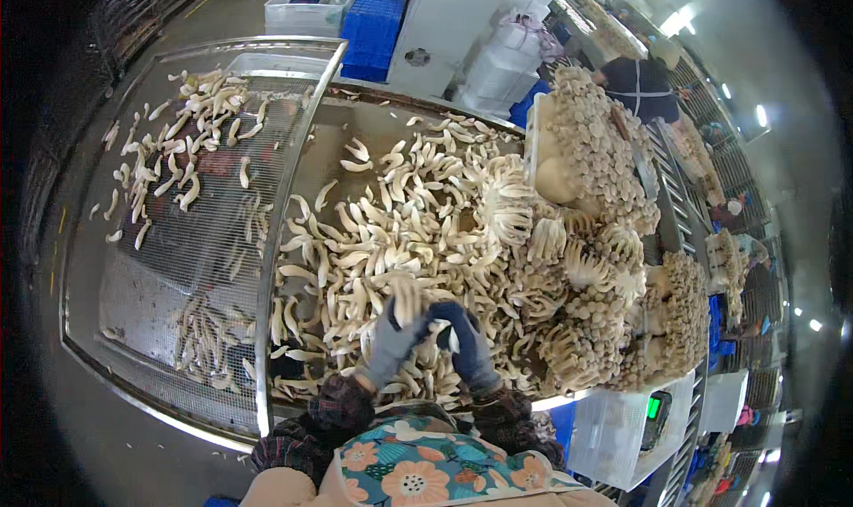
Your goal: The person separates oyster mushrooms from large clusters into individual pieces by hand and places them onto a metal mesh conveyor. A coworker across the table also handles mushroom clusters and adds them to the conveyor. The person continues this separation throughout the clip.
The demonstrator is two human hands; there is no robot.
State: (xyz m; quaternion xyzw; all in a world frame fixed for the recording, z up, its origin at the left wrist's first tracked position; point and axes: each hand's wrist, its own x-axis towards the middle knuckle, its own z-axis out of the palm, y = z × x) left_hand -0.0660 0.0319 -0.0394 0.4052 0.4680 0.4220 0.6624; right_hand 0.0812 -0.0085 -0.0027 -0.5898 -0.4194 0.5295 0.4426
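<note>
My left hand (389, 347), in a grey glove, is closed around a small bunch of pale mushrooms (407, 299), slightly blurred. Right beside it, my right hand (471, 351) in a dark blue and grey glove has its fingers curled toward the left hand. Whatever sits in those right fingers, if anything, is hidden. Under both hands spreads a pile of loose cream-coloured mushrooms (382, 231) on a metal table (333, 138). Clumps of mushrooms still joined at the base (582, 347) lie to the right of the pile.
To the left, a framed wire mesh screen (222, 231) carries scattered mushrooms. Large mushroom blocks (595, 143) stand at the right edge, by a roller conveyor (680, 205). A scale with a green display (656, 409) is at lower right. Blue crates (373, 31) are stacked behind; a co-worker (640, 89) stands far right.
</note>
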